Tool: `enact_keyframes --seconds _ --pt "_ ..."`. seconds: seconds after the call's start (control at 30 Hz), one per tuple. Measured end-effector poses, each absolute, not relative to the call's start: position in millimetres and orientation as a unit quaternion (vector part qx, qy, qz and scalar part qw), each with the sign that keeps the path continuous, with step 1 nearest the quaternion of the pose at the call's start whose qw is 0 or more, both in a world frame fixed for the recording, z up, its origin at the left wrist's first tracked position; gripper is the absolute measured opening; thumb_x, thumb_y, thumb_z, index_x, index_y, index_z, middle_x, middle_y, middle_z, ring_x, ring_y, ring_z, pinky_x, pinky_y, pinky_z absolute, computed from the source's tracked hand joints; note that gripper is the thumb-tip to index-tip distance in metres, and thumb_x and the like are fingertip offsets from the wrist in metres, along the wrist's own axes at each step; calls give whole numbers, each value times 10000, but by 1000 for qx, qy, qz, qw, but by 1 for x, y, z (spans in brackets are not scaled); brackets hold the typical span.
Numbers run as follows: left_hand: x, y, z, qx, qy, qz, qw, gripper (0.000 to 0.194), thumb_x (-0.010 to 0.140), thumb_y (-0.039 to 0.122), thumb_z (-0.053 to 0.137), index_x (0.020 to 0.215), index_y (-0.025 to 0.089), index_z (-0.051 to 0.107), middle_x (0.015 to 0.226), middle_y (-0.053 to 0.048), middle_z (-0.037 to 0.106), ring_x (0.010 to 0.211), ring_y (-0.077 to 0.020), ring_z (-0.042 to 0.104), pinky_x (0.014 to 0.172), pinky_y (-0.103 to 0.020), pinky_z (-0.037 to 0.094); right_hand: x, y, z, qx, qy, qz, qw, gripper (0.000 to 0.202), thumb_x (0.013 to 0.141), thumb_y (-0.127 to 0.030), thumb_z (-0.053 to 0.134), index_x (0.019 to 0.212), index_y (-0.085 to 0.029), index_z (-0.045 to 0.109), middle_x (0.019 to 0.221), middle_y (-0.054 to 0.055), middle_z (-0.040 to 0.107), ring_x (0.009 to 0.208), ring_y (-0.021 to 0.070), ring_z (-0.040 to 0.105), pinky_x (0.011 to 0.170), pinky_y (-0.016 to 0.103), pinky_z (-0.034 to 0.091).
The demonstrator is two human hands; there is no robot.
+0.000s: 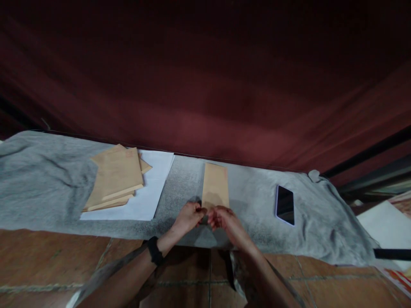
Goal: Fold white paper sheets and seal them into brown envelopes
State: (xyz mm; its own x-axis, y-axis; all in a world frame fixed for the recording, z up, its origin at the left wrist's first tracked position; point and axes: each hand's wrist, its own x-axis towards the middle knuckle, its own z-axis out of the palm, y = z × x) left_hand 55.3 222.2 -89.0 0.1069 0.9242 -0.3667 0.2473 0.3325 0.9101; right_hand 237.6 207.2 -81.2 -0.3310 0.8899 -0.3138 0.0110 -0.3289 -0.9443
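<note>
A brown envelope [215, 184] lies lengthwise near the middle of the frame, on a desk covered with grey cloth [253, 188]; its lower end reaches the person's hands. The left hand [189, 216] is at the envelope's lower left corner, thumb and forefinger pinching its edge. The right hand [227, 218] is at the lower right part of the envelope, its fingers curled in toward the left hand; whether they grip the paper I cannot tell. A black watch [156, 251] circles the left wrist.

Left of centre, a loose pile of brown envelopes [119, 175] overlaps white paper [159, 179], the pieces lying at differing angles. Right of centre, a phone [285, 205] with a pale purple edge lies dark screen up on the cloth, well apart from the right hand. Dark red fabric [199, 124] fills the upper frame behind the desk. Reddish floor tiles [48, 252] run along the bottom, and a white sheet [390, 226] shows at the right edge.
</note>
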Motion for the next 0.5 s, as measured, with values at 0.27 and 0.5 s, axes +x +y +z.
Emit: enact_keyframes --seconds 0.27,0.5 --pt "53 216 -57 647 701 64 293 316 946 395 568 718 212 686 707 -36 698 739 -218 694 651 -296 422 239 197 -107 -517 -823 112 206 509 1071 -321 419 1550 -156 470 1635 127 444 1521 264 396 1267 487 290" --pt "69 222 -84 815 519 180 182 453 1075 353 330 1385 183 614 1475 -108 621 1393 -218 541 1176 -409 399 236 194 -133 -514 -842 -8 164 542 1054 -398 503 1522 -123 503 1622 149 456 1511 278 413 1259 479 308"
